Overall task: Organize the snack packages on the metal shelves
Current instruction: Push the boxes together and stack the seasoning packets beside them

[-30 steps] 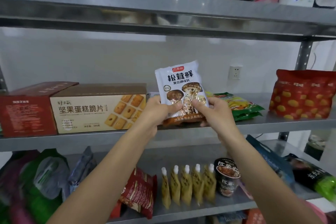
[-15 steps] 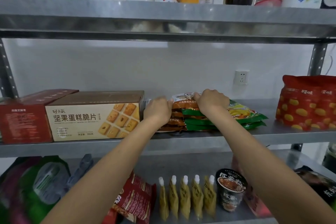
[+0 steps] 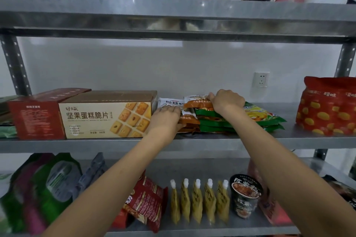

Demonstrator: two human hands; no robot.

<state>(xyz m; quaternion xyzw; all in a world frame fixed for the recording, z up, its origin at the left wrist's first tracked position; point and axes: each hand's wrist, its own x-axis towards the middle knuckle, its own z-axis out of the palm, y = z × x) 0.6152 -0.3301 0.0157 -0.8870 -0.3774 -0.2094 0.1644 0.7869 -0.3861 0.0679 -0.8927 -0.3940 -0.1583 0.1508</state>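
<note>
A stack of white-and-orange mushroom seasoning packets (image 3: pixel 196 101) lies flat on the middle metal shelf (image 3: pixel 250 140), half over a pile of green snack packets (image 3: pixel 256 115). My right hand (image 3: pixel 227 101) rests on top of the stack, its fingers curled over the top packet. My left hand (image 3: pixel 165 119) lies with straight fingers against the stack's left front side, between it and the biscuit box (image 3: pixel 107 117). Another white packet (image 3: pixel 170 103) shows behind my left hand.
A red box (image 3: pixel 36 119) stands left of the biscuit box, and a large red bag (image 3: pixel 327 106) at the shelf's right end. The lower shelf holds green bags (image 3: pixel 48 188), a red packet (image 3: pixel 146 202), several yellow pouches (image 3: pixel 198 200) and a noodle cup (image 3: pixel 245 194). Bottles line the top shelf (image 3: pixel 173 13).
The mushroom packet, held upright in both hands a second ago, now lies flat on the stack. My left hand has slid to the stack's front; my right hand stays on top.
</note>
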